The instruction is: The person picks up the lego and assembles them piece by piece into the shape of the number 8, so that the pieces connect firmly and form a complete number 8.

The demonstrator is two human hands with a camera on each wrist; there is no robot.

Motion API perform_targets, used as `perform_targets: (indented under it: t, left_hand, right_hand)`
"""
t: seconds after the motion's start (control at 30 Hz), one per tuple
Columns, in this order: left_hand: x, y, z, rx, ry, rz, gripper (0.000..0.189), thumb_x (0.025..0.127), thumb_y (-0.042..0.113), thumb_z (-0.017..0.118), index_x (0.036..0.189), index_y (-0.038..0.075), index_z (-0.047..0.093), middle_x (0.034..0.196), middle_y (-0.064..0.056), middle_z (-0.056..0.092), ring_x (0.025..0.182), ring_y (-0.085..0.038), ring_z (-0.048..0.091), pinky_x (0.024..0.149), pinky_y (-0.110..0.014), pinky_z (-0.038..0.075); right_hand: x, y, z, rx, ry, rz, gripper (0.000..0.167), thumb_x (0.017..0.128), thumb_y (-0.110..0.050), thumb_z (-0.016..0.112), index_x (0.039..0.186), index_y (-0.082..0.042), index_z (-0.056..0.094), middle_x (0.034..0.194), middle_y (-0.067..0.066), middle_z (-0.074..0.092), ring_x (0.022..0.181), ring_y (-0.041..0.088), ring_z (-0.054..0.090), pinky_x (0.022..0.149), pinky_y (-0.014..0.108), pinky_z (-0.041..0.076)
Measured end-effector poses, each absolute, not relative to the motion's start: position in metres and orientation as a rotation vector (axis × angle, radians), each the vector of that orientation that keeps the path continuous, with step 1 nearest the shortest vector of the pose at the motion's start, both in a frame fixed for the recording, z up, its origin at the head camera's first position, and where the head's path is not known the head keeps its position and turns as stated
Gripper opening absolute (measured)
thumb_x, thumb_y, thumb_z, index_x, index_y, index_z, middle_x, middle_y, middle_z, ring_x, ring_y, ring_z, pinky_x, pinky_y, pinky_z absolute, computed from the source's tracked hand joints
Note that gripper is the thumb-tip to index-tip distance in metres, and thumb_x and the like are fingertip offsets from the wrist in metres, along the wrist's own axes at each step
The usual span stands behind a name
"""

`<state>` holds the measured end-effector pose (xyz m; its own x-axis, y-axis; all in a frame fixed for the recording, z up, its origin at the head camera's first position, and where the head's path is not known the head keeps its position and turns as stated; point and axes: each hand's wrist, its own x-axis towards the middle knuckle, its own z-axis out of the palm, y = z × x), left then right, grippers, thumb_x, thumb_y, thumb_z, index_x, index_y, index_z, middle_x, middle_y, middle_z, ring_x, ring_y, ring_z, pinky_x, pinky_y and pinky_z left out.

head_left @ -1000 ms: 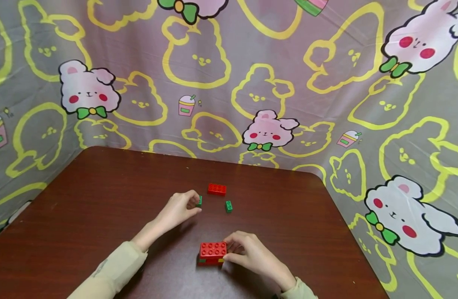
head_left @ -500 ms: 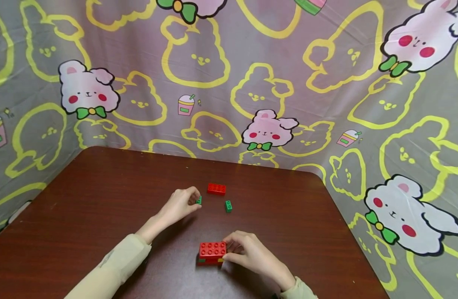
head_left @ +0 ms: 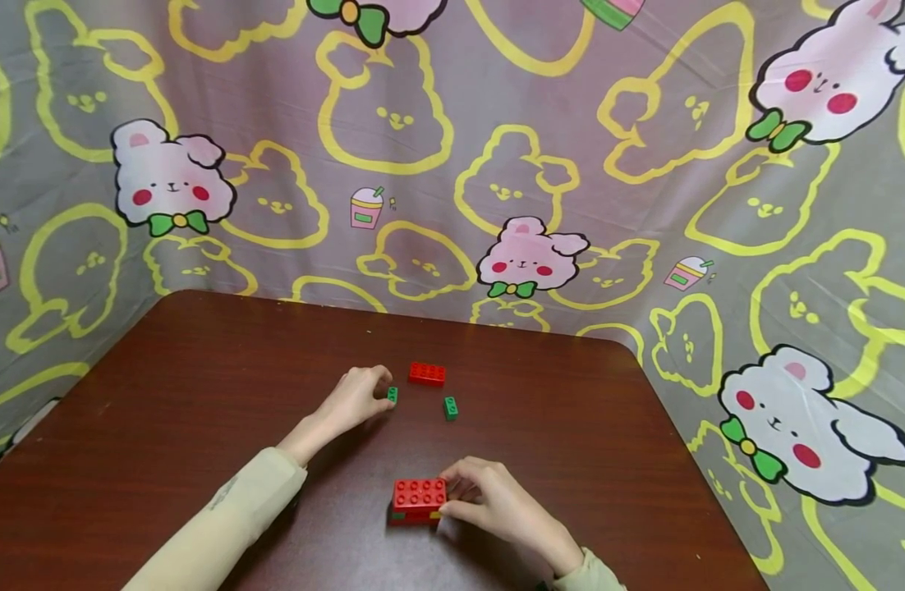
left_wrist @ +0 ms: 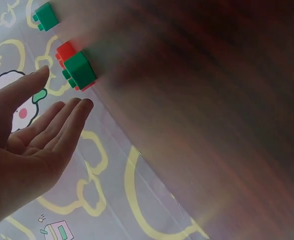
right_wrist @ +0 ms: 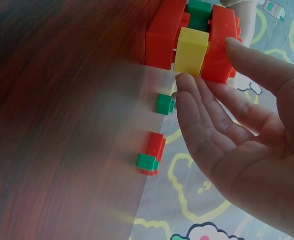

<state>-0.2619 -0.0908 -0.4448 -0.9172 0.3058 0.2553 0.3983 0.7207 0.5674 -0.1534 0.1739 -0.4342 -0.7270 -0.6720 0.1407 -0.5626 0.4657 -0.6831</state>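
My right hand (head_left: 500, 502) holds a brick stack at its right end. Its thumb presses the red top brick (right_wrist: 220, 42), and its fingertips lie by the yellow brick (right_wrist: 192, 51). A lower red brick (right_wrist: 163, 35) and a green brick (right_wrist: 200, 15) also show in that stack. Farther out, my left hand (head_left: 360, 396) reaches over the table, thumb and fingers spread apart. Just beyond its fingertips stands a small green two-stud brick (head_left: 392, 396), which the left wrist view shows apart from the fingers.
A loose red eight-stud brick (head_left: 427, 374) lies farther back on the brown table (head_left: 275, 353). Another small green brick (head_left: 451, 408) is to the right of the first one. Behind the table hangs a patterned curtain (head_left: 415, 107).
My left hand has shifted slightly forward, and more of the green brick near its fingertips shows. The right hand and the stack stay where they were.
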Motion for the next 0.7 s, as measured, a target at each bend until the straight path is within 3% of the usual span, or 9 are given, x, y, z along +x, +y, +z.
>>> perform_targets:
  t: [0.7]
  left_hand:
    - [-0.273, -0.087, -0.45, -0.569, -2.878, -0.859, 0.036, 0.078, 0.009, 0.08, 0.108, -0.007, 0.067, 0.101, -0.02, 0.074, 0.092, -0.031, 0.071, 0.081, -0.044, 0.057]
  right_hand:
    - [-0.153, 0.174, -0.435, -1.028, 2.558, -1.097, 0.025, 0.089, -0.021, 0.074, 0.107, -0.006, 0.068, 0.098, 0.006, 0.071, 0.084, 0.003, 0.067, 0.074, 0.021, 0.058]
